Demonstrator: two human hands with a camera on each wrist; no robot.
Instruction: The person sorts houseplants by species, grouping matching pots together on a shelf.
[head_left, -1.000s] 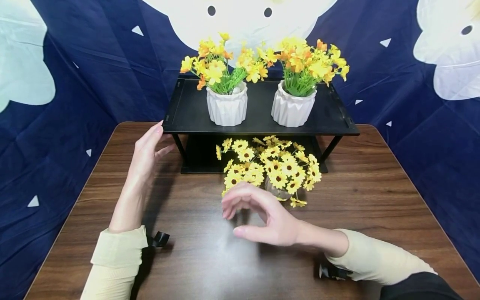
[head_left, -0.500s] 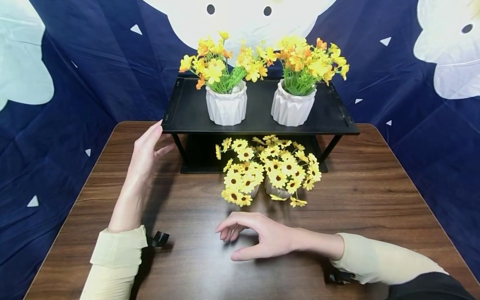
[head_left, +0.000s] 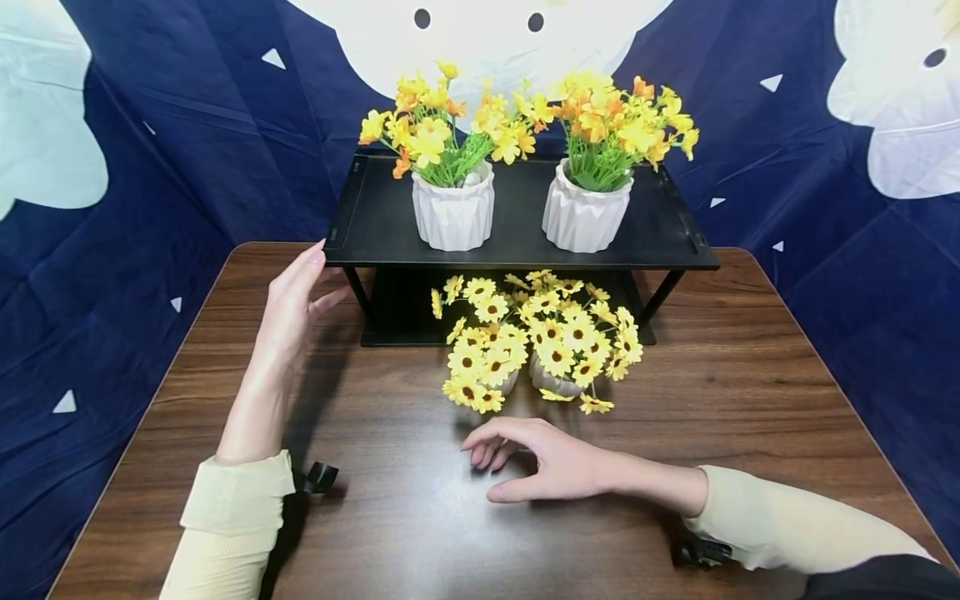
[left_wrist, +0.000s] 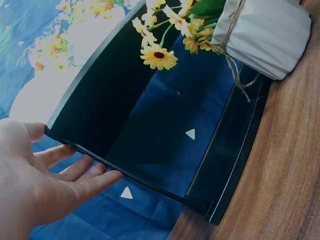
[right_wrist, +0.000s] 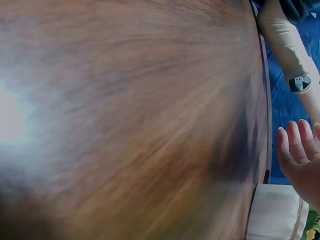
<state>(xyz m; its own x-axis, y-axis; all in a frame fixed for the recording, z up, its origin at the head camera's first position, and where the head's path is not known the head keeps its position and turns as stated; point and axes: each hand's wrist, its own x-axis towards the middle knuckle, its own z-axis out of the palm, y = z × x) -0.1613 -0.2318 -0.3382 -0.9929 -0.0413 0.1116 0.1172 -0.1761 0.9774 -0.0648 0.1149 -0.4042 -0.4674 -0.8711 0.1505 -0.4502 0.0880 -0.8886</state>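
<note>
My left hand (head_left: 291, 304) touches the left front corner of a black two-tier shelf (head_left: 517, 218); in the left wrist view its fingers (left_wrist: 100, 185) lie fairly straight along the shelf's side edge. Over the table in front, my right hand (head_left: 551, 465) hovers with loosely bent fingers and nothing in them. Just beyond it, two pots of yellow daisies, the left daisies (head_left: 480, 367) and the right daisies (head_left: 573, 333), stand side by side at the shelf's lower front. A white pot (left_wrist: 265, 37) tied with twine shows close up in the left wrist view.
On the upper tier stand two white ribbed pots, the left pot (head_left: 453, 212) and the right pot (head_left: 587, 212), holding yellow and orange flowers. Brown wood tabletop (head_left: 750, 400) surrounds the shelf. A dark blue patterned cloth (head_left: 225, 125) hangs behind and at the sides.
My right hand has drawn back from the left daisies toward the table's front, then shifted slightly right, uncovering the blooms. The left hand stays at the shelf corner.
</note>
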